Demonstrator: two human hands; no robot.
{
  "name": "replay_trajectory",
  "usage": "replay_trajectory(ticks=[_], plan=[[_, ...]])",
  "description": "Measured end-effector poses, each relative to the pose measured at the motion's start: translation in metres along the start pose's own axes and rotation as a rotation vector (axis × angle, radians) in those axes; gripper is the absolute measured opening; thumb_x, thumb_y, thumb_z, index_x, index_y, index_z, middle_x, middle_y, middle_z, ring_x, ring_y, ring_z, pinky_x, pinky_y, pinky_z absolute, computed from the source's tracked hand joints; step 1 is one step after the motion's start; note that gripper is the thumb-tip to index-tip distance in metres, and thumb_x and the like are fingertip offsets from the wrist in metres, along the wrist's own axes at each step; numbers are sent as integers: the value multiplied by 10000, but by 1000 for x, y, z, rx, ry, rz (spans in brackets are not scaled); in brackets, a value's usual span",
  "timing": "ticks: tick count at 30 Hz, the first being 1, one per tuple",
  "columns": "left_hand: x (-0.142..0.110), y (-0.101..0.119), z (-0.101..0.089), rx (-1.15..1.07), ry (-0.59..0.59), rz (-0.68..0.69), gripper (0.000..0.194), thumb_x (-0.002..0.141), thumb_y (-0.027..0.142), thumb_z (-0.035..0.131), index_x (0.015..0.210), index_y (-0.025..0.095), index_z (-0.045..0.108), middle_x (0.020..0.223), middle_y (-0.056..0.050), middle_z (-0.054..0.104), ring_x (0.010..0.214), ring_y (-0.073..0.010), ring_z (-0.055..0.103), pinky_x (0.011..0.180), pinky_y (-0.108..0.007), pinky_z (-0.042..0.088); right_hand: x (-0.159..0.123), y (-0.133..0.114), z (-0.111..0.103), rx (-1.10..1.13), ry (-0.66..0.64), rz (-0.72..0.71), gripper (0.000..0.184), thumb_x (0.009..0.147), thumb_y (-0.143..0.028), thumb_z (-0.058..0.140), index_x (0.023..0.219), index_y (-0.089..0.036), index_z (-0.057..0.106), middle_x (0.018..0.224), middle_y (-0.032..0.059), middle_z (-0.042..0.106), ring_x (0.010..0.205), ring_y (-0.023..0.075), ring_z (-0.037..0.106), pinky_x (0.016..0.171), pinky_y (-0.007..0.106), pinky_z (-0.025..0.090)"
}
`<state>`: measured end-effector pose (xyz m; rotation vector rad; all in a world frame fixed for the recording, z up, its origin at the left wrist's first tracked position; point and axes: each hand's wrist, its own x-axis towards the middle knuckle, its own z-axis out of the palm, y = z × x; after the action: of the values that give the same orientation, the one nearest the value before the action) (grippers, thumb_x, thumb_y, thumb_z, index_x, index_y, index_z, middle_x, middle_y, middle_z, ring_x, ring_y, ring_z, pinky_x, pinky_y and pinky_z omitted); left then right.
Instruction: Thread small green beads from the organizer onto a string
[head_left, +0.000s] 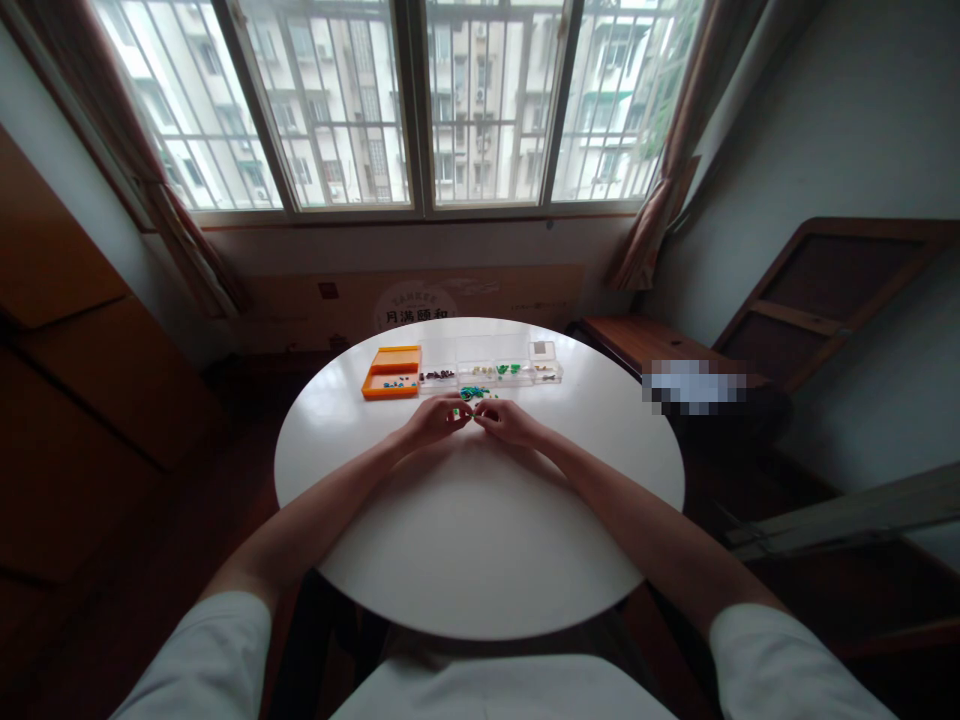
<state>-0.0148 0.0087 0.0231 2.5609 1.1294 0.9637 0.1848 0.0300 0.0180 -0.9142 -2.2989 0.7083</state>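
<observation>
Fingers (459, 403) of the left hand (435, 419) and the right hand (510, 420) are held nearly tip to tip in pinches, a small piece (472, 416) being gripped between them above the white table (480, 550), its exact shape too small to be told. Just beyond, green and blue pieces (474, 393) are heaped, with an orange case (397, 355) set to the left and a clear compartment box (480, 349) placed behind.

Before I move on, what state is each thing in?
Left hand: pinching a tiny piece
Right hand: pinching the same piece
Orange box: open
Clear boxes: at least two open
Green pile: loose on table
Curtains: drawn aside
Window: seems shut
</observation>
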Motion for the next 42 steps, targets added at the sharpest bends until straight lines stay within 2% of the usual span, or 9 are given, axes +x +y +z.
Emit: replay_trajectory(ticks=[42], plan=[[0, -3, 2, -12, 7, 8, 118, 814, 195, 586, 852, 163, 693, 801, -28, 632, 622, -74, 557, 583, -179, 430, 0, -2, 0, -32, 13, -1, 164, 802, -235, 546, 841, -124, 660, 625, 5, 584, 590, 112, 496, 579, 216, 345]])
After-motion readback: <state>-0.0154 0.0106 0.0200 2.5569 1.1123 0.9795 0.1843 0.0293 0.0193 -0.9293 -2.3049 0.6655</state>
